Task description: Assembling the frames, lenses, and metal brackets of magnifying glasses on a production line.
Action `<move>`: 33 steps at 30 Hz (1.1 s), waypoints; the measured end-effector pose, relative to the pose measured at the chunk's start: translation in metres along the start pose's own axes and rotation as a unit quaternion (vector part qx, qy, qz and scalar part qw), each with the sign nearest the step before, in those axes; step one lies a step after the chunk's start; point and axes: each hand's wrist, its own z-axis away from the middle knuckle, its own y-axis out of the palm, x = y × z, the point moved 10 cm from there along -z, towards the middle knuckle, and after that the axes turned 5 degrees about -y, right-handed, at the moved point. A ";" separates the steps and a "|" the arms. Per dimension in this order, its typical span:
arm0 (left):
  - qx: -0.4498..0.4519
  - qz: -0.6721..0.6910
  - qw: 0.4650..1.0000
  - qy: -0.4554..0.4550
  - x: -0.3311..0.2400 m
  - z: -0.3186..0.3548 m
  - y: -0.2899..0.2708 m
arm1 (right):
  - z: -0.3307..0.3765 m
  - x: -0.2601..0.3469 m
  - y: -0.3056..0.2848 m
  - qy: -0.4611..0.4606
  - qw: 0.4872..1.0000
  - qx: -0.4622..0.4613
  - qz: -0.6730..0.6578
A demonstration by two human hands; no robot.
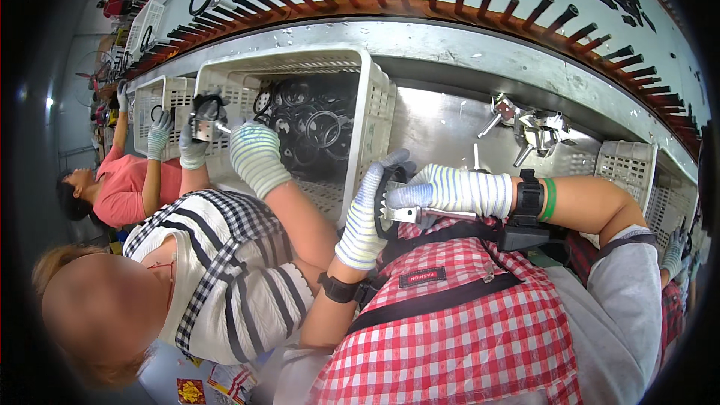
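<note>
While both gloved hands met just above the red checked apron [465,330], the left hand [365,217] was wrapped around a black ring-shaped part [391,184], fingers closed on its rim. Over came the right hand [450,190], clamped on a toothed metal tool [405,214] that sat right against the ring, below it. That pair hung close to the chest, in front of the steel workbench [435,124]. Just beyond the hands stood a white plastic crate [360,105] piled with more black rings. Further right on the bench lay a cluster of metal clamps [536,129], and another white basket [630,165] sat near the right elbow. To the left, a co-worker's gloved hands [225,142] worked a small metal piece over the crate.
</note>
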 end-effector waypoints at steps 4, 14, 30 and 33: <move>0.014 -0.030 0.999 -0.014 0.001 -0.002 0.008 | 0.015 0.008 -0.006 -0.002 0.999 -0.002 0.032; 0.114 -0.043 0.989 -0.078 0.015 -0.008 0.027 | 0.018 -0.010 -0.026 -0.042 0.998 -0.006 0.042; 0.192 -0.338 0.920 -0.043 0.029 -0.002 0.082 | 0.067 -0.001 -0.040 -0.041 0.997 -0.011 0.069; 0.193 -0.350 0.914 -0.071 0.030 -0.003 0.089 | 0.071 -0.005 -0.043 -0.047 0.997 -0.023 0.063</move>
